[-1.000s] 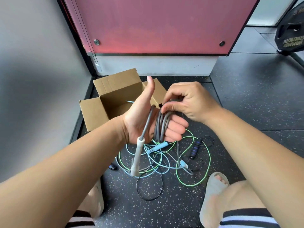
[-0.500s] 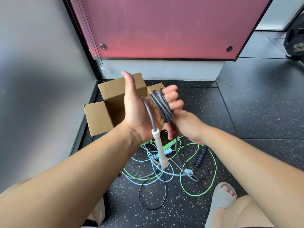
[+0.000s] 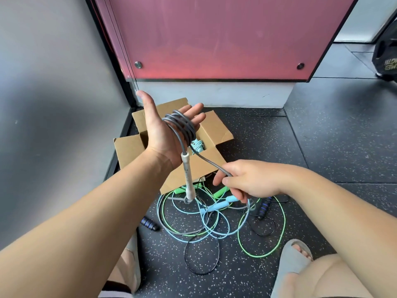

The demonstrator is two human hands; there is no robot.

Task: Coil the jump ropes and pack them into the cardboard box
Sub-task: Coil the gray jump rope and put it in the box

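Note:
My left hand (image 3: 163,130) is raised palm up with straight fingers, and a grey jump rope (image 3: 182,125) is wound in several loops around them. Its white handle (image 3: 188,179) hangs down from the palm. My right hand (image 3: 247,179) pinches the grey cord lower right and holds it taut. Behind the hands an open cardboard box (image 3: 212,130) sits on the floor, with a coiled light-blue rope (image 3: 198,145) inside. Green (image 3: 268,252), light-blue (image 3: 217,206) and black (image 3: 202,261) ropes lie tangled on the floor below.
A grey wall runs along the left and a red panel (image 3: 214,35) stands behind the box. Black rope handles lie at left (image 3: 149,223) and right (image 3: 263,208) of the tangle. My sandalled right foot (image 3: 294,254) rests near the green rope. A black weight plate (image 3: 386,59) is far right.
My left hand's fingers have straightened, with the coil still around them. My right hand came off the coil and drew the grey cord down to the right.

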